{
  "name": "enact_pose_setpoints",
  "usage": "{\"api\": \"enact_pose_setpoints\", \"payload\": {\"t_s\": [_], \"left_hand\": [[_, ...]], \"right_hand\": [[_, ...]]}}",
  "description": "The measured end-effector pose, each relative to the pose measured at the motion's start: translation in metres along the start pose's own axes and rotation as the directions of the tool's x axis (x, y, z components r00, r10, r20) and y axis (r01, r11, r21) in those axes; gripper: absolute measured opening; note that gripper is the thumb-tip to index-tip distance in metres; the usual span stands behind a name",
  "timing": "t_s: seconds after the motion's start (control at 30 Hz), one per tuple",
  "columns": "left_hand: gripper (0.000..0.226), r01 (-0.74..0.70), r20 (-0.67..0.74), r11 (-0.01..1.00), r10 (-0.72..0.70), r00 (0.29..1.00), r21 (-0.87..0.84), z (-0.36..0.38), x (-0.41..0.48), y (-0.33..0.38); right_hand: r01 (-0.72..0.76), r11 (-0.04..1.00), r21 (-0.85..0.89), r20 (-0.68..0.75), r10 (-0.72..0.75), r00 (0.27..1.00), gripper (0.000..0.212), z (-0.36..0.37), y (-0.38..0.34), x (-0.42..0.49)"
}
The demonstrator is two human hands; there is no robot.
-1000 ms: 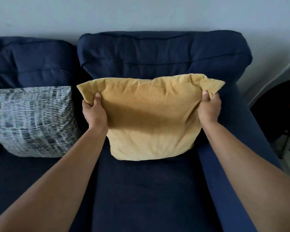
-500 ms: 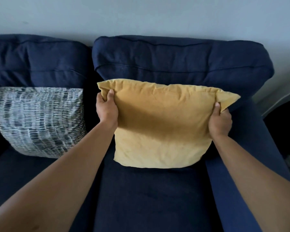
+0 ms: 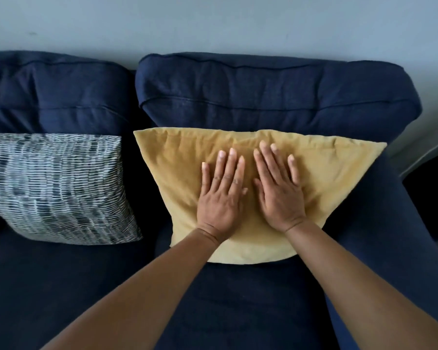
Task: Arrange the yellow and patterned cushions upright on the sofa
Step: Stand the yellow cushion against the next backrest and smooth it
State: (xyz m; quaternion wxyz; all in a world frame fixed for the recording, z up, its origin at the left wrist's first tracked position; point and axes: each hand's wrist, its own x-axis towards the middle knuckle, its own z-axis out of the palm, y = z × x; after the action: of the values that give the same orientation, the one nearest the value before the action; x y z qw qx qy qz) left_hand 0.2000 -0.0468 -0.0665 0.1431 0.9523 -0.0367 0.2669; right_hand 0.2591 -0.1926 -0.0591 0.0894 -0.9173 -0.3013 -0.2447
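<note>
The yellow cushion (image 3: 177,170) stands upright on the right seat of the navy sofa (image 3: 263,299), leaning on the right back cushion (image 3: 276,97). My left hand (image 3: 221,195) and my right hand (image 3: 280,190) lie flat on its front, side by side, fingers spread and pointing up. Neither hand grips anything. The patterned cushion (image 3: 58,188), blue-grey with white dashes, stands upright on the left seat against the left back cushion (image 3: 53,97).
The sofa's right armrest (image 3: 379,223) runs along the yellow cushion's right side. A pale wall (image 3: 213,24) rises behind the sofa. A dark opening (image 3: 433,198) shows at the far right.
Both hands have let go of the yellow cushion's top corners and now press flat on its front. The cushion rests back against the sofa.
</note>
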Motion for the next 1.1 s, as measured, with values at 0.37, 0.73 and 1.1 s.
{"api": "enact_pose_setpoints", "payload": {"t_s": [0.37, 0.73, 1.1], "left_hand": [[0.065, -0.069, 0.265, 0.941, -0.023, 0.964, 0.333, 0.045, 0.071, -0.086], [0.068, 0.311, 0.112, 0.894, -0.362, 0.925, 0.324, 0.009, 0.058, -0.106], [0.06, 0.126, -0.109, 0.992, -0.125, 0.986, 0.005, 0.0, 0.003, -0.002]], "right_hand": [[-0.343, 0.922, -0.183, 0.195, 0.376, 0.906, 0.066, 0.047, 0.099, 0.021], [-0.613, 0.776, -0.149, 0.24, 0.63, 0.738, 0.068, 0.028, 0.11, 0.003], [-0.261, 0.965, -0.019, -0.175, 0.254, 0.951, 0.063, -0.005, 0.018, -0.002]]}}
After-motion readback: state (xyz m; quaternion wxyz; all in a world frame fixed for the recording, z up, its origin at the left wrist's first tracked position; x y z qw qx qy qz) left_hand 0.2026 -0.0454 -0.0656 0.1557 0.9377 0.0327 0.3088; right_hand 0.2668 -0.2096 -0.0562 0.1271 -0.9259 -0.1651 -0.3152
